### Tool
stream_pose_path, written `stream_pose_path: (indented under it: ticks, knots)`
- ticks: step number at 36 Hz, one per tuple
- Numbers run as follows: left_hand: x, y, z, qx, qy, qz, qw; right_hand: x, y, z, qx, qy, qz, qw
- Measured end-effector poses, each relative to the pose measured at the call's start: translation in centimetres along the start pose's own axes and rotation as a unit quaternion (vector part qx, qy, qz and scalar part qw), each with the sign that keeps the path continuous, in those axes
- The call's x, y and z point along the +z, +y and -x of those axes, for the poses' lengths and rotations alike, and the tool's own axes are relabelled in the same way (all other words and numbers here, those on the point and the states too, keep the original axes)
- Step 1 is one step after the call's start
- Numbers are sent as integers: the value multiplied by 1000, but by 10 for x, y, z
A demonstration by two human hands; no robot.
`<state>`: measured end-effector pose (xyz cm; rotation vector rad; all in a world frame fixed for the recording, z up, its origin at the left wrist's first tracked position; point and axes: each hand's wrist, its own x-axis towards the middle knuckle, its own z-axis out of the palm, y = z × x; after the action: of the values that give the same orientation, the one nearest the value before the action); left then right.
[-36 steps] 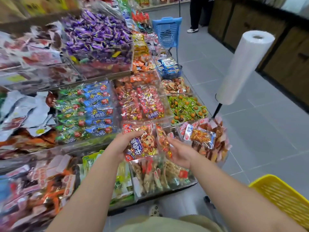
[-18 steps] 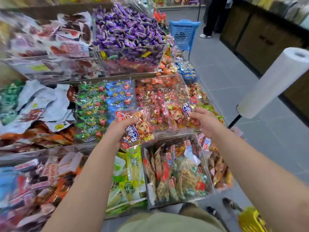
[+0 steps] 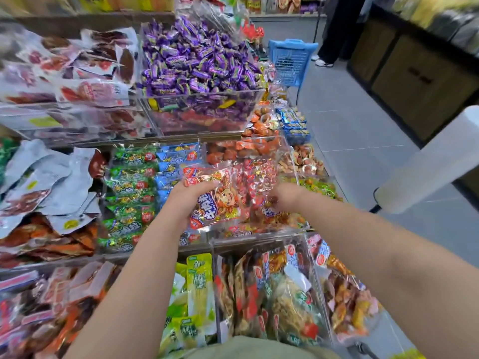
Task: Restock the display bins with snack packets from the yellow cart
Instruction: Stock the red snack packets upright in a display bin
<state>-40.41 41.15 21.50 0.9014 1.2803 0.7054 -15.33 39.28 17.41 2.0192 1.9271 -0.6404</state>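
Left hand point(image 3: 186, 200) grips a red snack packet point(image 3: 217, 203) with a cartoon figure and blue lettering: fingers curl over its top edge, thumb side is hidden behind it. The packet stands roughly upright, tilted a little, over the front left corner of the clear red-packet bin point(image 3: 272, 233) on the middle tier of the display.

Right hand point(image 3: 283, 196) is down inside the same bin, near its front right part, palm down on the pile of red packets. Fingertips are buried among the wrappers, so can't tell whether it pinches one or just presses.

The two hands are near each other but apart, with the held packet between them.

Left of that bin, touching its wall: a bin of green and blue packets point(image 3: 134, 193) in rows. Upper tier above: purple candy bin point(image 3: 197, 68), heaped full. Lower tier at the front edge: yellow-green packets point(image 3: 199, 288) standing upright, and beside them a mixed brown-and-red packet bin point(image 3: 274, 301).

Yellow cart point(image 3: 410, 355): only a blurred sliver at the bottom right corner of the view, well apart from both hands.

Right edge: white roll point(image 3: 427, 161) on a dark stand. Far end of the aisle: blue basket point(image 3: 293, 60), with a person's legs point(image 3: 334, 29) behind it.
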Motion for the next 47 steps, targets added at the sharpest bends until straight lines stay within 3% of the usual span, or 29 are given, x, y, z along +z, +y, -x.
stream_pose_path:
  ticks: [5,12,17,23,31,35,39,43,45,47]
  knots:
    - [4,6,-16,-12,-10,-25,1000,33,-4,-23,27,-57,23,998]
    - [14,2,-34,-7,-1,-59,998,36,8,-35,-20,-103,3,994]
    - [17,-3,-45,-8,-13,-40,999,52,2,-36,-77,-30,183,980]
    - [12,-8,-51,-19,-27,-36,999,69,6,-37,-46,1,246,968]
    - [5,-11,-46,-18,-43,-11,999,69,4,-41,9,27,220,975]
    - [5,-9,-43,-16,-51,-12,998,65,2,-40,2,-3,207,978]
    - [2,-10,-42,-9,-56,-5,998,54,5,-34,-29,-17,181,983]
    - [0,-11,-42,-7,-57,0,998,40,2,-23,-105,66,124,985]
    - [0,-11,-42,-5,-56,-3,998,36,-5,-17,-120,40,58,990]
    - [1,-12,-42,-3,-56,-1,998,36,-14,-11,-107,-46,18,993]
